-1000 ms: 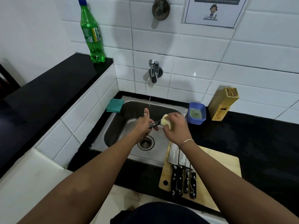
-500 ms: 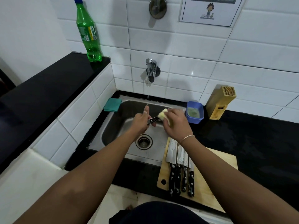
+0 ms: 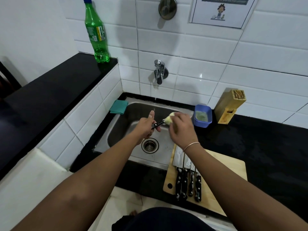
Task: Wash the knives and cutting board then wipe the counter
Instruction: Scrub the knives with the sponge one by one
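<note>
Over the steel sink [image 3: 116, 130] my left hand [image 3: 146, 125] grips the black handle of a knife [image 3: 157, 124], thumb raised. My right hand [image 3: 181, 129] holds a yellow sponge [image 3: 169, 120] wrapped over the knife's blade, which is hidden. A thin stream of water falls from the tap [image 3: 159, 72] just behind my left hand. Several black-handled knives [image 3: 187, 179] lie side by side on the wooden cutting board [image 3: 225, 177], which sits on the black counter [image 3: 266, 147] right of the sink.
A blue tub [image 3: 203, 117] with greenish soap and a wooden knife block [image 3: 230, 105] stand behind the board by the wall. A teal cloth [image 3: 119, 106] lies at the sink's back left corner. A green bottle [image 3: 96, 30] stands on the raised ledge.
Both hands stay over the sink with the knife and sponge; the sponge has shifted slightly along the blade. The camera has tilted a little.
</note>
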A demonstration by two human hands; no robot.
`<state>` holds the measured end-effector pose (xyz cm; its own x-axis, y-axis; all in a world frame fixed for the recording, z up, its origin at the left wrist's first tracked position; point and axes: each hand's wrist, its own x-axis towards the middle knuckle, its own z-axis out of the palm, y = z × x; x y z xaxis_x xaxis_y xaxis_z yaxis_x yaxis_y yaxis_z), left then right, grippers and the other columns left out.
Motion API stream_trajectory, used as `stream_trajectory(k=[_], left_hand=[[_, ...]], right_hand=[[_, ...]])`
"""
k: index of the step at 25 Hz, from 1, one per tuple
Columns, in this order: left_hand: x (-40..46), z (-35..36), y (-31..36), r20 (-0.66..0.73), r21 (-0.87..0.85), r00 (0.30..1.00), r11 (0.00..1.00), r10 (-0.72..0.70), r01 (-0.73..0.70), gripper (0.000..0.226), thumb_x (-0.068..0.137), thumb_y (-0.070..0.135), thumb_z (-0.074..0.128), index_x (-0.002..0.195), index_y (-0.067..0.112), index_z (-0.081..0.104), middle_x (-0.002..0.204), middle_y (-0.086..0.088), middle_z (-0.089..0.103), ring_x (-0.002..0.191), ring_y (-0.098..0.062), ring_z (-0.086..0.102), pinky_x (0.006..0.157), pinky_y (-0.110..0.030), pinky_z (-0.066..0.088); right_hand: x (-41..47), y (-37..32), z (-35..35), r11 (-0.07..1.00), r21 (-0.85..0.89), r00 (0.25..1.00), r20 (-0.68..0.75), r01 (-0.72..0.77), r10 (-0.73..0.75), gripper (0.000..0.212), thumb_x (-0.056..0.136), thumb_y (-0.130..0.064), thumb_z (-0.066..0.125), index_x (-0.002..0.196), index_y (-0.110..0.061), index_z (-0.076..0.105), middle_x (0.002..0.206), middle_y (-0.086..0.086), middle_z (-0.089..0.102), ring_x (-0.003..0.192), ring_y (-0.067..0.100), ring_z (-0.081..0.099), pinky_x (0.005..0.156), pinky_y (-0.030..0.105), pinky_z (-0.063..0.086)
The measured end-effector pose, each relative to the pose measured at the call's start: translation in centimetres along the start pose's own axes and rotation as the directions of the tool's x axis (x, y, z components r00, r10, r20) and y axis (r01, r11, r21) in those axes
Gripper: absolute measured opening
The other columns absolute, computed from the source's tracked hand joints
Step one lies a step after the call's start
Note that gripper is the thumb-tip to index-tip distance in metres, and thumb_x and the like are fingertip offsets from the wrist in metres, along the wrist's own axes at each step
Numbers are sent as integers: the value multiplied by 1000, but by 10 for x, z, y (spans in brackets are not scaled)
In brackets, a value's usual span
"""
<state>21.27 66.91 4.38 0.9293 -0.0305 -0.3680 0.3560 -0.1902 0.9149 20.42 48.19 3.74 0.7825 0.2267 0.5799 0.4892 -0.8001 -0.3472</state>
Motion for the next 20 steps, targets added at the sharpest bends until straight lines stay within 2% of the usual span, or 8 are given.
stream_trajectory(k=[2,5,8,12,14,17,20], left_hand=[[-1,1,2,0,-11,1000,1000,-26,26,75,99,67,26,77,9,68,47,6,38,39,-8,31,41,-23,24],[-4,3,6,-17,-10,999,999,-41,41,63,99,66,28,75,17,58,53,4,46,42,-8,39,43,-23,29],[-5,7,7,-5,-21,999,999,-32,32,61,100,65,30,74,17,57,53,3,46,42,-8,40,43,-23,29],[-7,0,4,50,-6,998,1000,26,-26,75,100,64,32,77,3,70,47,4,34,40,-9,28,42,-23,23],[-6,-2,1,68,37,997,999,22,-24,72,100,61,37,79,2,72,48,4,35,41,-9,29,42,-23,24],[-1,-4,1,20,128,1000,992,-18,16,53,103,49,43,82,8,70,56,3,42,44,-8,34,43,-23,26],[3,-3,2,33,209,999,978,-30,23,37,102,45,48,91,12,60,63,0,50,46,-8,38,42,-21,29]], right_hand=[[-5,-13,5,990,54,991,2,130,-130,22,84,-10,65,104,-2,67,111,15,63,102,29,54,97,32,42],[-11,-22,10,961,137,970,13,240,-244,24,85,-11,65,107,-1,67,112,16,62,99,30,55,91,35,46],[-7,-18,8,948,146,957,25,284,-290,27,84,-10,67,108,0,68,112,17,63,99,30,56,91,35,46],[-1,11,-6,995,56,995,30,88,-90,24,82,-5,69,104,1,70,109,18,64,101,35,56,93,41,48],[1,25,-14,998,16,997,59,-57,56,23,83,-6,67,106,1,69,110,17,64,104,35,54,96,42,46],[7,32,-21,979,34,980,17,-201,201,26,86,-10,65,110,-3,68,114,14,63,110,30,51,98,26,34],[13,26,-24,963,93,962,-84,-252,260,26,85,-11,66,110,-4,69,114,12,64,109,27,51,94,17,28]])
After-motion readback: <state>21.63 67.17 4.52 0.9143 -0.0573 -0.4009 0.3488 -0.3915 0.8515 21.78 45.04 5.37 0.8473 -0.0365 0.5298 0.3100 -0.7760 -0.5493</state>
